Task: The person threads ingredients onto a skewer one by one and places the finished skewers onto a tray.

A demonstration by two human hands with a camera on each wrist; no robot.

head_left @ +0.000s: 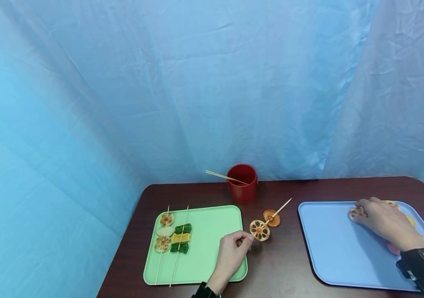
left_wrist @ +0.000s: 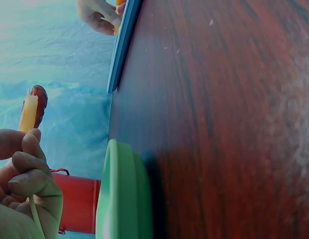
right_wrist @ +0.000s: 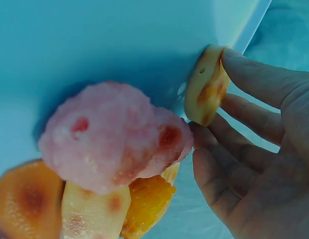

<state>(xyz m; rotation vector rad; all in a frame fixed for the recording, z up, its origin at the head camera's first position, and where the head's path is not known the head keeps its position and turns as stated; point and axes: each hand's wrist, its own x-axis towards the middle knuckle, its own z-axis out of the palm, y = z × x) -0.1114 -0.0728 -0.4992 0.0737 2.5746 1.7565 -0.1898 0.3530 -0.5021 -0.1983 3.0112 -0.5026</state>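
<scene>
Here's the left hand (head_left: 232, 250), over the green plastic tray's right edge, fingers clamped on a thin pale wooden skewer (head_left: 283, 206) that slants toward the counter's far edge. Threaded on it—a tan, holed lotus-root slice (head_left: 259, 230), then a round brown disc (head_left: 275, 222) nearer the tip.

Across to the right hand (head_left: 386, 221), above the blue plastic tray (head_left: 338, 248) by the counter's right edge: thumb and fingers pinch a second browned lotus-root slice (right_wrist: 207, 87) near that tray's far edge. Whether it's clear of the surface, I can't tell. Just beside it sits a lumpy pink piece (right_wrist: 114, 137), with orange and yellow pieces alongside.

Over on the green tray (head_left: 212, 265), toward the counter's left edge, two loaded skewers (head_left: 176, 258) lie side by side, and at the dark wooden counter's (head_left: 279, 265) far edge stands a red cup (head_left: 243, 193) with pale sticks (head_left: 219, 175) leaning out.
</scene>
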